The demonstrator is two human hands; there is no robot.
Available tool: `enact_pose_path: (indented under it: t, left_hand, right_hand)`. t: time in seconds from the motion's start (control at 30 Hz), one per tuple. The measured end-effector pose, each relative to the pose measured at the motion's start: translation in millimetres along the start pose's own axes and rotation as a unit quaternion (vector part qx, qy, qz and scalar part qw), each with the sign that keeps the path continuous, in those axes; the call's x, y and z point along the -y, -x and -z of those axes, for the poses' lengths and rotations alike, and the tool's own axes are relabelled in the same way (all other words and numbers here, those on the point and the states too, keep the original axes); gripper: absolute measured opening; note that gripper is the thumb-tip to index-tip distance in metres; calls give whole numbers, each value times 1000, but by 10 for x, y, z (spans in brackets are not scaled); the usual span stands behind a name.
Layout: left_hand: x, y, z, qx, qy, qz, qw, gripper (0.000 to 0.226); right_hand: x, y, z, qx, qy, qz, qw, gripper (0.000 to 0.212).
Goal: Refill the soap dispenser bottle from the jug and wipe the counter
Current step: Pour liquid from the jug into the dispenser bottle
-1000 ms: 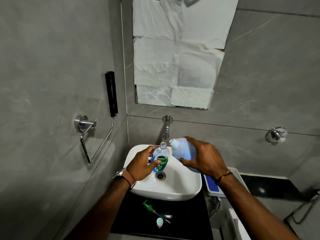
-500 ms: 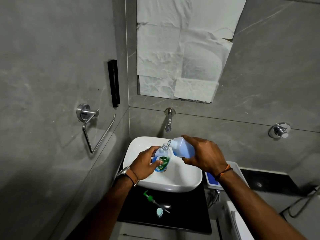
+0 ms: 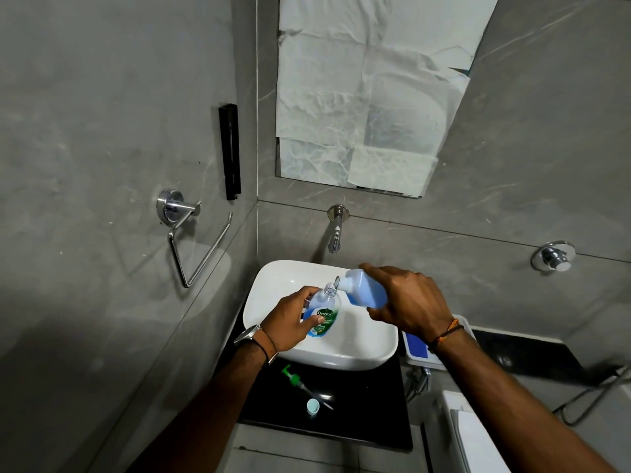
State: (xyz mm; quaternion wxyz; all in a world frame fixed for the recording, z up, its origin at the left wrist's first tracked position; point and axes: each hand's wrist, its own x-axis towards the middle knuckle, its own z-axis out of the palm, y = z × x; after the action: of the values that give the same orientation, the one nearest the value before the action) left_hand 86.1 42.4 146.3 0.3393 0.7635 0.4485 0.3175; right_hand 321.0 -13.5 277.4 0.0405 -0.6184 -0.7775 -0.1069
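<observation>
My left hand point(image 3: 290, 319) grips a clear Dettol soap bottle point(image 3: 324, 312) with its pump off, held over the white basin point(image 3: 273, 281). The bottle holds some blue liquid low down. My right hand point(image 3: 409, 302) grips a translucent jug point(image 3: 362, 290) of blue soap, tipped to the left so its spout sits right at the bottle's open neck. The green pump head point(image 3: 295, 378) with its tube lies on the black counter point(image 3: 368, 411) in front of the basin, and a small pale blue cap point(image 3: 312, 406) lies beside it.
A wall tap point(image 3: 336, 230) juts out above the basin. A chrome towel ring point(image 3: 191, 240) hangs on the left wall and a chrome valve point(image 3: 553, 257) on the right. A white and blue item point(image 3: 415, 346) sits right of the basin. Paper covers the mirror point(image 3: 368, 90).
The jug has tipped further left, bringing its spout from beside the bottle down to the bottle's neck. The view has lifted slightly, and both hands stay over the basin.
</observation>
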Motion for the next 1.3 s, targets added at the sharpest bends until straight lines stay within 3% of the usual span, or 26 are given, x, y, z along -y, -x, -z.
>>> enact_pose_path:
  t: [1.3]
  left_hand:
    - [-110,197,-57,2,-4,13,1000,48]
  right_hand:
    - [121,123,145,18,38,16,999,88]
